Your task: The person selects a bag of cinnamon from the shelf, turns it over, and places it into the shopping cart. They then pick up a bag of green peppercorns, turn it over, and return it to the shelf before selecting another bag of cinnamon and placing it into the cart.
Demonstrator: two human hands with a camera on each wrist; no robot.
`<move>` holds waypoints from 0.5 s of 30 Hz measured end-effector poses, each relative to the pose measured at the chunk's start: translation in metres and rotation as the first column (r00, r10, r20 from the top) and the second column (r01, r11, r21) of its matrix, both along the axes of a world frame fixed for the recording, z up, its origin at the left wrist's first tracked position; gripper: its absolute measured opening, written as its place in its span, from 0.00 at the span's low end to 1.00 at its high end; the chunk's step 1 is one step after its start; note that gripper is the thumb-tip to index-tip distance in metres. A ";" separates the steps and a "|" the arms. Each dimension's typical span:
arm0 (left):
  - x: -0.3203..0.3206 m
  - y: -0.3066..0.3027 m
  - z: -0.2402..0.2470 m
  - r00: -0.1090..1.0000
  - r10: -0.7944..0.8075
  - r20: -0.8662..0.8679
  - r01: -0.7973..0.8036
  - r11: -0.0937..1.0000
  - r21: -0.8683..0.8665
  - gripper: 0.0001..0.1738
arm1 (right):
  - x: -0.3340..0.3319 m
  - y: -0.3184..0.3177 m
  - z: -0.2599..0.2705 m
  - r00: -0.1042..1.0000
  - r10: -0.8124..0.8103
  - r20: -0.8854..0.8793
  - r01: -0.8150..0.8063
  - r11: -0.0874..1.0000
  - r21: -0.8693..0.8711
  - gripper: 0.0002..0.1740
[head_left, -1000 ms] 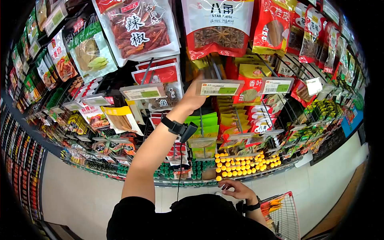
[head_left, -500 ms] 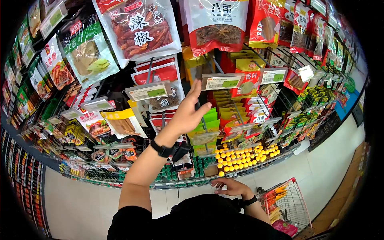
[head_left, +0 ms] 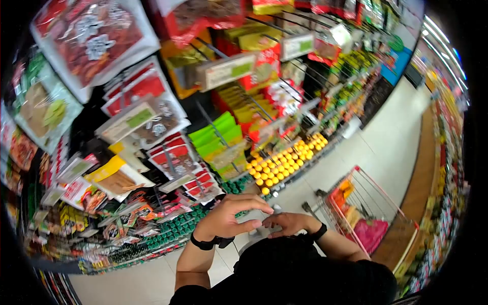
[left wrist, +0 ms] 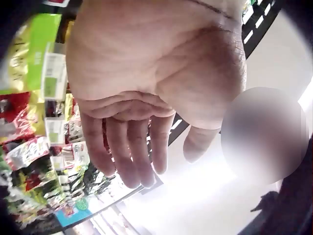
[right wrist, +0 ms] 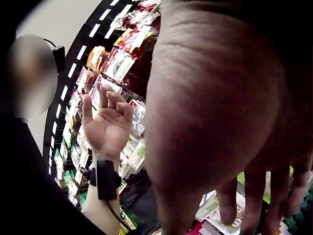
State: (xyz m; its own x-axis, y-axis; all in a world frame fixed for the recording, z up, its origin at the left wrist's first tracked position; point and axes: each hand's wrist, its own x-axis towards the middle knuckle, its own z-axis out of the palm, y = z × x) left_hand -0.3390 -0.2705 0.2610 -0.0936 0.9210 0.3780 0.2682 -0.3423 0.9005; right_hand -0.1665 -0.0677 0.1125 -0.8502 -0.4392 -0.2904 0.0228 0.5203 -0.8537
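Note:
Both bare hands hang in front of the body in the head view, close together, and neither holds anything. The left hand [head_left: 231, 218] has its fingers stretched toward the right hand [head_left: 290, 222], whose fingers are loosely bent; whether the fingertips touch is unclear. In the left wrist view the left palm [left wrist: 146, 63] shows with relaxed fingers. The right wrist view has the right hand [right wrist: 215, 107] large and dark, and the left hand [right wrist: 108, 128] beyond it, palm visible and empty. Nearest to the hands on the rack are green packets [head_left: 218, 142].
Hanging spice packets fill the rack, among them a large chilli bag [head_left: 94, 43] and a bag with a yellow top [head_left: 119, 178]. Yellow-capped items [head_left: 284, 162] line a low shelf. A wire shopping cart [head_left: 401, 213] stands at the right, with a pink bag [head_left: 370, 235] inside.
The left hand has come down from the price tags to beside the right hand. The head view has turned, so the rack lies further left and more of the cart and aisle shows.

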 end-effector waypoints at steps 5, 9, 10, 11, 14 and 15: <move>0.034 0.022 -0.068 0.990 -0.058 0.132 0.068 0.995 -0.073 0.16 | 0.019 0.016 0.028 0.978 -0.015 0.208 0.029 0.998 -0.062 0.29; 0.070 0.030 -0.086 0.983 -0.079 0.164 0.111 0.975 -0.193 0.16 | 0.031 0.037 0.008 0.991 -0.111 0.080 0.118 0.989 -0.088 0.27; 0.078 0.031 -0.087 0.978 -0.072 0.197 0.110 0.976 -0.187 0.15 | 0.029 0.037 -0.007 0.993 -0.117 0.019 0.118 0.987 -0.112 0.26; 0.082 0.031 -0.089 0.976 -0.076 0.202 0.117 0.973 -0.201 0.15 | 0.028 0.039 -0.018 0.991 -0.130 -0.006 0.129 0.985 -0.116 0.26; 0.096 0.037 -0.093 0.983 -0.048 0.179 0.091 0.966 -0.244 0.13 | 0.016 0.030 -0.021 0.996 -0.077 -0.048 0.071 0.991 -0.116 0.26; 0.102 0.041 -0.090 0.983 -0.020 0.182 0.073 0.954 -0.290 0.12 | 0.015 0.028 -0.024 0.996 -0.042 -0.083 0.033 0.994 -0.108 0.26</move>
